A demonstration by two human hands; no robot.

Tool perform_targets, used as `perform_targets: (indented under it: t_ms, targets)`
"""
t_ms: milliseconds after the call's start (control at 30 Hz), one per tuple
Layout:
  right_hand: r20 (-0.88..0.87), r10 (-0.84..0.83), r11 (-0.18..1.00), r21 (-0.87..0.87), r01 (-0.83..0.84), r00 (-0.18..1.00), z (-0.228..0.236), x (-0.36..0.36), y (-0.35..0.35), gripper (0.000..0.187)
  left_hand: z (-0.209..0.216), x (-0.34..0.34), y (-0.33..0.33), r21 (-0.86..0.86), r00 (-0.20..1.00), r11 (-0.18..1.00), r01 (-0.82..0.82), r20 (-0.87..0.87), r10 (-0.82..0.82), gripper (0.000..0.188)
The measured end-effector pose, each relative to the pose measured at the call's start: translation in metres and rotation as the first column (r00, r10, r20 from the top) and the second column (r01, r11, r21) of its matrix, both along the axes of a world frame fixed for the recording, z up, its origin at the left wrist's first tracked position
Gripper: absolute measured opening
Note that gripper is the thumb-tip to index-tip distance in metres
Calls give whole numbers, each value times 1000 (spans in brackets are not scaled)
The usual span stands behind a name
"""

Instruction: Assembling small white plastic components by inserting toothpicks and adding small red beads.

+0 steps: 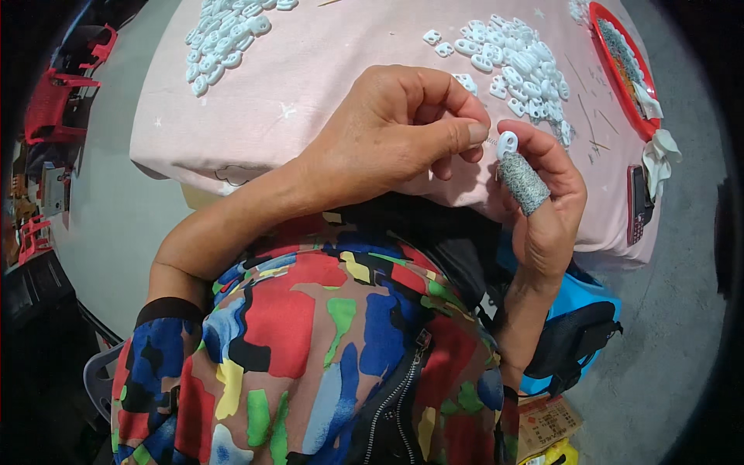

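My right hand point(555, 186) is closed around a small white plastic cord lock point(508, 144) with a hole near its top, pinched between thumb and forefinger. Grey speckled wrapping point(525, 183) covers that thumb. Just to the left, my left hand point(387, 136) pinches a tiny, thin piece that looks like a small metal spring point(490, 142); its end points at the cord lock, and whether they touch is too small to tell. Behind my hands lies a loose pile of white cord locks point(523, 66) on the pink tablecloth point(310, 77).
Another heap of white pieces point(225, 39) lies at the far left. A red tray point(649, 128) with small grey parts stands at the right edge, near a crumpled white tissue point(661, 159) and a dark keypad phone point(638, 205). Thin sticks point(604, 120) lie beside the tray.
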State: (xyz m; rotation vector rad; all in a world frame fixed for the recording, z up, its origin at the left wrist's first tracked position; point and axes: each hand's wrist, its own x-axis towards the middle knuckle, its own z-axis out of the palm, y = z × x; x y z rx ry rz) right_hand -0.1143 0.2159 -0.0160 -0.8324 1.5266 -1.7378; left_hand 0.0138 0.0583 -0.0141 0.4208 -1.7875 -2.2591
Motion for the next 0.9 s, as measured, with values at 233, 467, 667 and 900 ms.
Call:
perform_targets:
  t_ms: [233,467,667,900]
  targets:
    - [-55,-21,1000,13,22,998,-2,3,-1,26,-3,-1,0,-10,999,1000,-11,-33,11,18]
    - [-110,-28,1000,5,29,993,-5,3,-3,26,-7,0,0,-48,999,998,-33,-32,32,18]
    - [-144,-12,1000,2,12,990,-4,4,-5,28,-8,0,-1,-54,999,998,-30,-36,28,18]
    - [-185,2,1000,-5,-3,983,-4,-1,-6,30,-3,0,-5,129,1000,992,11,3,-12,20]
